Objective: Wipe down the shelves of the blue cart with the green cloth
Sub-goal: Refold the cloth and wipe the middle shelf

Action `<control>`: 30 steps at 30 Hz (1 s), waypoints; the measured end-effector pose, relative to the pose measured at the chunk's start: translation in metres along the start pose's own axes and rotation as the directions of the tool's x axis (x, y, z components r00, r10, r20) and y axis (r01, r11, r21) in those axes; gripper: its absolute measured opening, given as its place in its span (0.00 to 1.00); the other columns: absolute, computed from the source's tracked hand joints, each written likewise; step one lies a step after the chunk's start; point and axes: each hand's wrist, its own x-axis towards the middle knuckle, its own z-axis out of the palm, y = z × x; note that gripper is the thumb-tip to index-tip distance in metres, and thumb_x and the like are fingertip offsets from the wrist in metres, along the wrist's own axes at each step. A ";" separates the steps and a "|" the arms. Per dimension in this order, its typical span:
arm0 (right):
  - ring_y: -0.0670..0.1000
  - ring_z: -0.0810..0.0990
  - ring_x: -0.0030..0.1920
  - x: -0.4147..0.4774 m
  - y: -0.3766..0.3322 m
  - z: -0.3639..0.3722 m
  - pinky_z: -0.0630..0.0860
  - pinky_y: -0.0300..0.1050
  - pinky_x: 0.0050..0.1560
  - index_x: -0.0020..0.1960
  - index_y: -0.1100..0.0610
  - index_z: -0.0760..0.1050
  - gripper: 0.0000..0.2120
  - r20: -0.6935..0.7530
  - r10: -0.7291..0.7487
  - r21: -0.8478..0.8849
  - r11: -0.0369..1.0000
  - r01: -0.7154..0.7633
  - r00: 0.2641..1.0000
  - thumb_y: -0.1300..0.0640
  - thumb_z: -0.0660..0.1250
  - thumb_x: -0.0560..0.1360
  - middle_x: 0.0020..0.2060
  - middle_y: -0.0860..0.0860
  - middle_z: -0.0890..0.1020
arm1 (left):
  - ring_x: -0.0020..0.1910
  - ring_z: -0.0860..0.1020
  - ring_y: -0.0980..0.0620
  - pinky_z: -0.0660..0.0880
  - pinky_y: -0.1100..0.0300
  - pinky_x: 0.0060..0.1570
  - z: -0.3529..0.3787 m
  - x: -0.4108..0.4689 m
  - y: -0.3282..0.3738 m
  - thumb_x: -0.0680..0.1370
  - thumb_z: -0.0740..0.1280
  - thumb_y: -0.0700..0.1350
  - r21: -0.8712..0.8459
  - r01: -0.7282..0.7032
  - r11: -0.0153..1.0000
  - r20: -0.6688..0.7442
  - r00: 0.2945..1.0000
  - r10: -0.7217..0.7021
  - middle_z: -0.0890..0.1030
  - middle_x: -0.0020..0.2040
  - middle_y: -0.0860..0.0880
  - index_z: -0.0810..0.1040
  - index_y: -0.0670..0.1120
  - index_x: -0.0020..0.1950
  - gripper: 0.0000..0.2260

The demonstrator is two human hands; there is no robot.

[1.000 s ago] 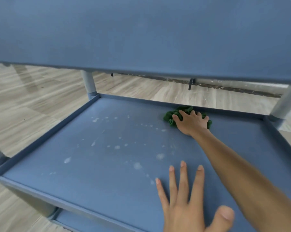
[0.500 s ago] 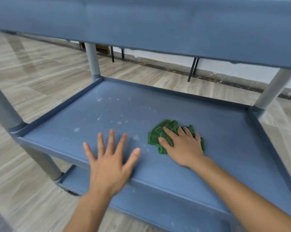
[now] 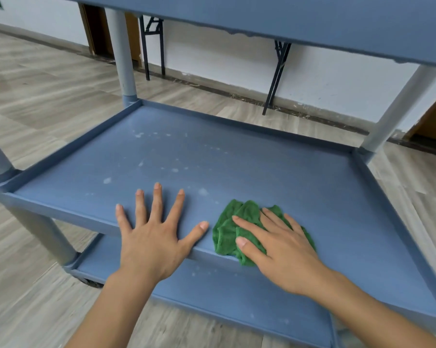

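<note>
The blue cart's middle shelf (image 3: 274, 172) fills the view, with white dusty spots (image 3: 173, 169) across its left and middle. A crumpled green cloth (image 3: 228, 231) lies at the shelf's front edge, hanging slightly over the lip. My right hand (image 3: 279, 244) presses flat on the cloth with straight fingers. To the left of the cloth, my left hand (image 3: 153, 234) rests flat with spread fingers on the front edge. The bottom shelf (image 3: 219, 295) shows below, also speckled white. The top shelf (image 3: 312, 18) overhangs everything.
Grey posts (image 3: 122, 56) stand at the cart's corners, one at the back right (image 3: 397, 109). A raised rim runs around the shelf. Black folding table legs (image 3: 277, 74) stand against the white wall behind. Wood-look floor surrounds the cart.
My right hand dragged the cloth from the back rim to the front edge. My left hand slid left along the front. The view pulled back and up.
</note>
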 end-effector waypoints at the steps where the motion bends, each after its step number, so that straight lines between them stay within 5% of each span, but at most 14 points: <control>1: 0.47 0.48 0.82 0.009 0.002 -0.001 0.44 0.57 0.81 0.77 0.27 0.44 0.33 -0.002 -0.004 -0.001 1.000 0.004 1.000 0.24 0.32 0.74 0.82 0.43 0.54 | 0.80 0.35 0.41 0.35 0.33 0.72 0.000 0.001 -0.001 0.65 0.27 0.80 0.010 -0.008 1.000 0.022 1.000 0.008 0.36 0.82 0.51 0.33 0.66 0.77 0.43; 9: 0.52 0.59 0.80 0.139 0.025 -0.008 0.54 0.61 0.78 0.80 0.35 0.54 0.38 -0.087 0.073 -0.041 0.996 -0.077 0.994 0.24 0.35 0.73 0.80 0.48 0.64 | 0.79 0.35 0.41 0.36 0.33 0.72 -0.006 0.003 0.000 0.60 0.23 0.79 0.021 -0.028 0.999 0.140 0.990 0.025 0.30 0.80 0.52 0.25 0.67 0.73 0.43; 16: 0.58 0.67 0.76 0.263 0.047 -0.026 0.60 0.65 0.75 0.80 0.40 0.59 0.34 -0.142 0.245 -0.004 0.969 -0.248 0.959 0.29 0.40 0.78 0.76 0.52 0.70 | 0.79 0.33 0.42 0.35 0.35 0.72 -0.011 0.000 0.006 0.61 0.22 0.78 0.045 -0.018 0.999 0.100 0.995 0.013 0.29 0.80 0.53 0.23 0.71 0.69 0.37; 19: 0.61 0.68 0.74 0.294 0.050 -0.032 0.60 0.67 0.74 0.79 0.40 0.60 0.33 -0.135 0.324 0.032 0.946 -0.322 0.936 0.30 0.41 0.78 0.76 0.53 0.70 | 0.80 0.38 0.41 0.38 0.34 0.73 -0.010 -0.001 0.008 0.64 0.29 0.79 0.029 -0.009 1.000 0.054 0.999 0.008 0.38 0.82 0.53 0.35 0.75 0.73 0.37; 22: 0.63 0.66 0.75 0.321 0.057 -0.033 0.58 0.70 0.74 0.79 0.42 0.61 0.33 -0.149 0.400 0.059 0.917 -0.396 0.904 0.31 0.42 0.79 0.76 0.56 0.69 | 0.74 0.68 0.35 0.56 0.32 0.68 -0.020 0.000 0.010 0.69 0.51 0.77 -0.101 0.001 0.995 0.112 0.994 0.011 0.71 0.75 0.46 0.73 0.65 0.71 0.35; 23: 0.64 0.66 0.75 0.330 0.058 -0.034 0.57 0.71 0.74 0.79 0.43 0.61 0.33 -0.149 0.428 0.070 0.904 -0.422 0.891 0.31 0.42 0.79 0.76 0.57 0.68 | 0.70 0.73 0.34 0.58 0.32 0.65 -0.018 0.001 0.009 0.69 0.54 0.76 -0.109 -0.020 0.994 0.069 0.997 0.028 0.75 0.72 0.45 0.78 0.61 0.68 0.35; 30: 0.67 0.64 0.73 0.354 0.055 -0.037 0.53 0.75 0.72 0.77 0.43 0.63 0.33 -0.154 0.544 0.104 0.839 -0.534 0.825 0.30 0.43 0.78 0.75 0.60 0.66 | 0.70 0.73 0.33 0.61 0.29 0.65 -0.007 0.003 0.005 0.66 0.59 0.76 -0.120 -0.065 0.991 -0.024 0.998 0.063 0.76 0.71 0.44 0.79 0.59 0.67 0.36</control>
